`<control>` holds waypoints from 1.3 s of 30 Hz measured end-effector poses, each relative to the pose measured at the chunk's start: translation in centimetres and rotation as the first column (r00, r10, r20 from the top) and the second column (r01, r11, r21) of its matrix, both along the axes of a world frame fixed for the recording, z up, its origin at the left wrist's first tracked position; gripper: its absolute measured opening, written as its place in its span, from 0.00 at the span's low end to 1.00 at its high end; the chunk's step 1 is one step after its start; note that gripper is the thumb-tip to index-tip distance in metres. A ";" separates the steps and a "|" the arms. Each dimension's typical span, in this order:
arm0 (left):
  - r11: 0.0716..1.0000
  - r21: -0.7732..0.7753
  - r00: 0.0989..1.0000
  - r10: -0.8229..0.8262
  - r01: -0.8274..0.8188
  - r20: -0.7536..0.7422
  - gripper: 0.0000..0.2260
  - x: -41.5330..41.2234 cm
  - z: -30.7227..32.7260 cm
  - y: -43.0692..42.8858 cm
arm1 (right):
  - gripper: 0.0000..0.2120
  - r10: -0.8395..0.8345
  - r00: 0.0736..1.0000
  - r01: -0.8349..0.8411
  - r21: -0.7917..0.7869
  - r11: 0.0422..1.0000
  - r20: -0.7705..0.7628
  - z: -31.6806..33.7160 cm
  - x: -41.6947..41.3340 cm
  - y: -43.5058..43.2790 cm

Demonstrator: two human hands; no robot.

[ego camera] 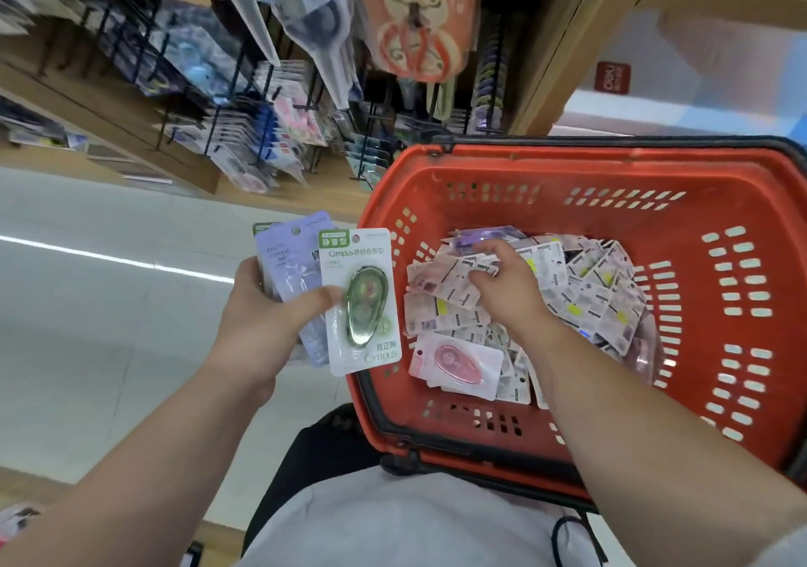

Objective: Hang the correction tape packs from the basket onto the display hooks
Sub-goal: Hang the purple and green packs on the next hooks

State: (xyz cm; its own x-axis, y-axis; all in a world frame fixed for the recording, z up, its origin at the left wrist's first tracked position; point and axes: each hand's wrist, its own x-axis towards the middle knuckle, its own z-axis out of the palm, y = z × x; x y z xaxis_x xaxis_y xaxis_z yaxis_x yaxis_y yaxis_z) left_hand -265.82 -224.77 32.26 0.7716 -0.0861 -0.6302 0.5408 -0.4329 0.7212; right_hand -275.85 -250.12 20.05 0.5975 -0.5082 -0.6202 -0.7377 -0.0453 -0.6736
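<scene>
My left hand [266,309] grips a small stack of correction tape packs beside the basket: a green Campus pack [362,300] in front, purple packs [292,261] behind it. My right hand [502,282] is inside the red basket [698,199], its fingers curled on a face-down pack [463,274] on top of the pile [589,295]. A purple pack [469,239] lies just beyond its fingertips. Most packs lie printed back up; one pink pack [456,363] lies face up near the basket's near wall. Display hooks [244,121] with hanging packs stand at the upper left.
The shelf unit [131,99] holds rows of hung stationery packs, with an orange gourd-shaped item [415,29] hanging above. Pale tiled floor [109,304] stretches on the left. The basket sits against my lap [393,523].
</scene>
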 end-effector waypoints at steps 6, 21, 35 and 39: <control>0.999 -0.032 0.999 -0.040 0.040 0.011 0.37 -0.6 1.3 -1.9 | 0.16 0.062 0.992 -0.083 0.197 0.977 0.110 4.7 -2.2 -2.6; 0.990 -0.126 0.997 -0.064 0.068 0.037 0.32 -2.7 5.0 -3.9 | 0.10 -0.193 0.849 0.090 0.225 0.970 0.491 16.5 -2.4 -1.1; 0.914 -0.377 0.986 -0.110 0.148 0.122 0.34 13.9 8.4 12.4 | 0.05 -0.237 0.823 0.140 0.219 0.966 0.517 23.1 12.4 17.2; 0.904 -0.409 0.984 -0.056 0.123 0.171 0.30 18.6 10.7 18.8 | 0.06 -0.197 0.824 0.103 0.201 0.974 0.532 24.3 17.4 23.4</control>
